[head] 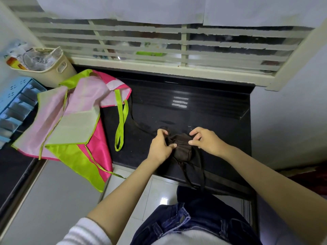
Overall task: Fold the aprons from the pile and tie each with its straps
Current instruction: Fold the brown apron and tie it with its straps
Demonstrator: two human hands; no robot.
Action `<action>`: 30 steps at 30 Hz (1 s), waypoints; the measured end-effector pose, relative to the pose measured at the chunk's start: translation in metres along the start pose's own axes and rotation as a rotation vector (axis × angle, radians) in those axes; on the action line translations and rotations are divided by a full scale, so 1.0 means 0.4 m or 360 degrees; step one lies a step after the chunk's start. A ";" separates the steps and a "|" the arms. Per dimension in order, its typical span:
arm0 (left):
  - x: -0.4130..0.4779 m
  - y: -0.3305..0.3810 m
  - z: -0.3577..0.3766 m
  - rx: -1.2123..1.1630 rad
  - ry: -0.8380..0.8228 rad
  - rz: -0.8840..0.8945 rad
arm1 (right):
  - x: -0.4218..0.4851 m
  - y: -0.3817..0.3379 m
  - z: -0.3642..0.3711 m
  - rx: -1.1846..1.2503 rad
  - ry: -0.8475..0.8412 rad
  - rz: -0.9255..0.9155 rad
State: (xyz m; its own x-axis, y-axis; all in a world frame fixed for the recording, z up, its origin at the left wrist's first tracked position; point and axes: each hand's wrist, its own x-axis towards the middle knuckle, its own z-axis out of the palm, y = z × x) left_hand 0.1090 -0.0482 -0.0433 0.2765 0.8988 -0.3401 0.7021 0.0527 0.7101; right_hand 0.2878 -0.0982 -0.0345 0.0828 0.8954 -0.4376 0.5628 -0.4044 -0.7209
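Observation:
A dark brown apron (182,149) lies bunched into a small bundle near the front edge of the black stone counter (221,124). My left hand (160,144) grips the bundle's left side with curled fingers. My right hand (205,140) pinches the fabric or a strap at its upper right. One thin dark strap (139,124) trails away to the upper left, others (194,175) hang over the counter's front edge. A pile of pink and lime-green aprons (70,124) lies spread at the left, partly draped over the edge.
A cream plastic basket (51,71) with packets stands at the back left corner. A light blue rack (16,103) sits left of the pile. A window with horizontal bars (159,43) runs behind the counter. A white wall (286,121) bounds the right side.

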 end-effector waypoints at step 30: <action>0.074 0.061 -0.029 -0.0389 0.0467 -0.0113 | -0.064 0.003 0.039 -0.0189 -0.0175 -0.0238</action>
State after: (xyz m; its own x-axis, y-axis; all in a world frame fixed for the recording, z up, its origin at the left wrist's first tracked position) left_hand 0.1267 -0.0153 -0.0291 0.0087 0.9736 -0.2281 0.5261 0.1895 0.8291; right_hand 0.2736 -0.1245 -0.0327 -0.0952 0.9154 -0.3911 0.6555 -0.2380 -0.7167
